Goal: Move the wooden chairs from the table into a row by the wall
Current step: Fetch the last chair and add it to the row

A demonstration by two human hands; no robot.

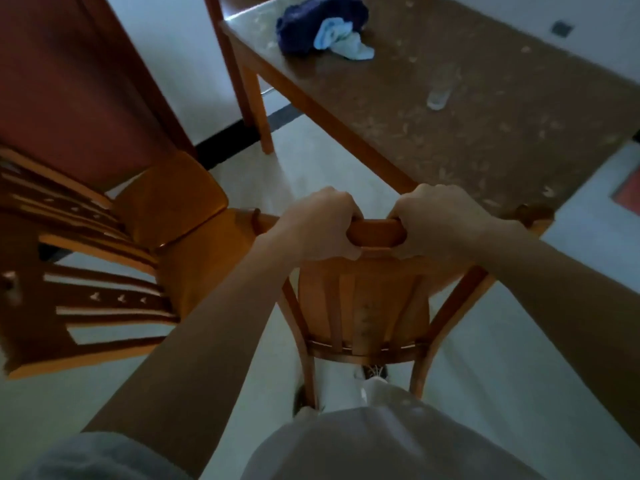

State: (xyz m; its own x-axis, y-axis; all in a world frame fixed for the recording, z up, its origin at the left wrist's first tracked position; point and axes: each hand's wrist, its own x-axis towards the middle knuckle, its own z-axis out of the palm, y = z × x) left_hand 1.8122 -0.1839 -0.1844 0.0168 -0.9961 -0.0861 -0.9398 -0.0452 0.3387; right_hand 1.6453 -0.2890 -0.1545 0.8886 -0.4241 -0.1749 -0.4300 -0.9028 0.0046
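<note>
Head view: left hand [317,225] and right hand [436,223] both clench the wooden chair's [367,299] top rail, side by side for balanced carrying, beside the table [450,109], another chair [166,206] just left.

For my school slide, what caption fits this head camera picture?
Both hands, left and right, grip a wooden chair's top rail beside the table.

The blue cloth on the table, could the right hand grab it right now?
Probably not. The right hand is clamped on the chair's top rail, like the left hand. The blue cloth lies at the table's far end, seemingly beyond arm's reach.
</note>
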